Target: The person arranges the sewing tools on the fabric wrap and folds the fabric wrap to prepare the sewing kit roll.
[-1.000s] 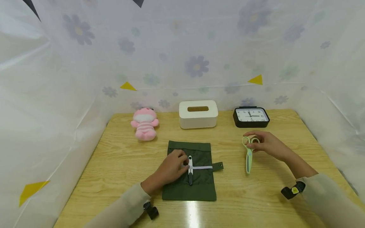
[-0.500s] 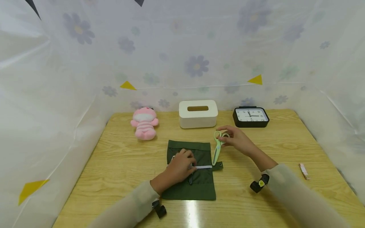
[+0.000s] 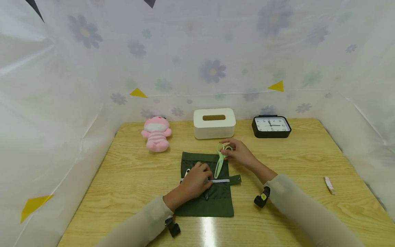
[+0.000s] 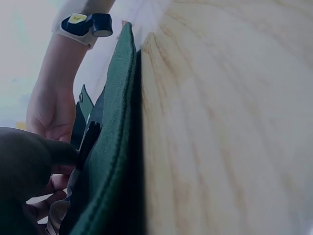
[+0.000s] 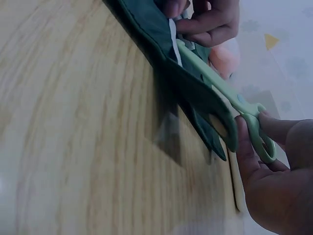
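Note:
A dark green fabric tool roll (image 3: 213, 208) lies spread on the table, crossed by a white elastic band (image 3: 223, 180). Over its middle, my left hand (image 3: 194, 181) has curled fingers that pinch the band. Beneath that hand shows the black end of a slim tool (image 3: 207, 195); the rest is covered. A white looped end (image 3: 187, 172) pokes out on the hand's left. My right hand (image 3: 240, 155) grips light green scissors (image 3: 219, 165) by the handle loops, blades slanting down. In the right wrist view the scissors' tip (image 5: 182, 45) is at the band (image 5: 174, 41), beside the left fingers.
Along the back stand a pink plush toy (image 3: 157, 134), a white tissue box (image 3: 214, 128) and a black clock (image 3: 271, 127). A small pinkish strip-like object (image 3: 329, 185) lies at the right. The roll's snap tab (image 3: 236, 179) sticks out rightward.
My right hand has carried the scissors leftward, from the open table to over the roll. My left hand has shifted slightly right, covering most of the slim tool. The pinkish object has come into view.

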{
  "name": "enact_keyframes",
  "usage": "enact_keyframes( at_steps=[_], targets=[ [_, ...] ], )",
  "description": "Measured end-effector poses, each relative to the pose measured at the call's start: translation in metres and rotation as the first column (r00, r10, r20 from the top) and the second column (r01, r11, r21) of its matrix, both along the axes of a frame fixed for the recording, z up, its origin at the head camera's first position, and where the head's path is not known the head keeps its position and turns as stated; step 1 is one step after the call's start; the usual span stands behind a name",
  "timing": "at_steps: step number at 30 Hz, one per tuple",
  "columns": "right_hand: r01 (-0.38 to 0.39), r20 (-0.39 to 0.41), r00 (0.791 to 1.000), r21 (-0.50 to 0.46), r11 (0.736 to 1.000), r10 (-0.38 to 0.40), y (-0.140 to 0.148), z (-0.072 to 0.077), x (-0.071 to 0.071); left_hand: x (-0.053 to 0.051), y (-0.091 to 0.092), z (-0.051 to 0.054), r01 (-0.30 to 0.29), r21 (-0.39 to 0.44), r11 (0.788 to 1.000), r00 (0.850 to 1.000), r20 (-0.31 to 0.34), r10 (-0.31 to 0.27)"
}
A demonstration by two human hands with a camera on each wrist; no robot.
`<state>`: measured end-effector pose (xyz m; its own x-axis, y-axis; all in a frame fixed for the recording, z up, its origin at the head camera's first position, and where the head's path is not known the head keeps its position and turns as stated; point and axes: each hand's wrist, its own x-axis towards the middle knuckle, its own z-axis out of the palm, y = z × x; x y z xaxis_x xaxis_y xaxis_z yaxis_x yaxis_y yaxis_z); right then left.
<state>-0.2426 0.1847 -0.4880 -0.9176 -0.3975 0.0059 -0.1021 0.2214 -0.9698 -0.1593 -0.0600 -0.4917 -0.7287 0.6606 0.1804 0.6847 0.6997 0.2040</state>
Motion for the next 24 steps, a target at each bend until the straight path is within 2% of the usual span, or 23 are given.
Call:
enact_keyframes(
  at_steps=[8, 16, 20, 24],
  targets=[
    [-0.040, -0.040, 0.998, 0.053, 0.998, 0.042, -0.008, -0.008, -0.002, 0.000, -0.001, -0.001, 0.015, 0.003, 1.000, 1.000, -0.024, -0.015],
    [-0.095, -0.028, 0.995, 0.123, 0.988, 0.099, -0.013, -0.012, -0.003, 0.001, -0.002, -0.001, 0.020, 0.000, 1.000, 1.000, -0.023, -0.020],
    [-0.101, -0.078, 0.990, 0.227, 0.969, 0.121, -0.016, -0.013, -0.002, 0.000, -0.002, -0.002, 0.028, -0.003, 1.000, 0.999, -0.030, -0.028],
    [-0.088, -0.155, 0.977, 0.334, 0.939, 0.147, -0.019, -0.011, 0.001, 0.000, -0.003, -0.002, 0.033, 0.008, 0.999, 0.999, -0.027, -0.033]
  ],
)
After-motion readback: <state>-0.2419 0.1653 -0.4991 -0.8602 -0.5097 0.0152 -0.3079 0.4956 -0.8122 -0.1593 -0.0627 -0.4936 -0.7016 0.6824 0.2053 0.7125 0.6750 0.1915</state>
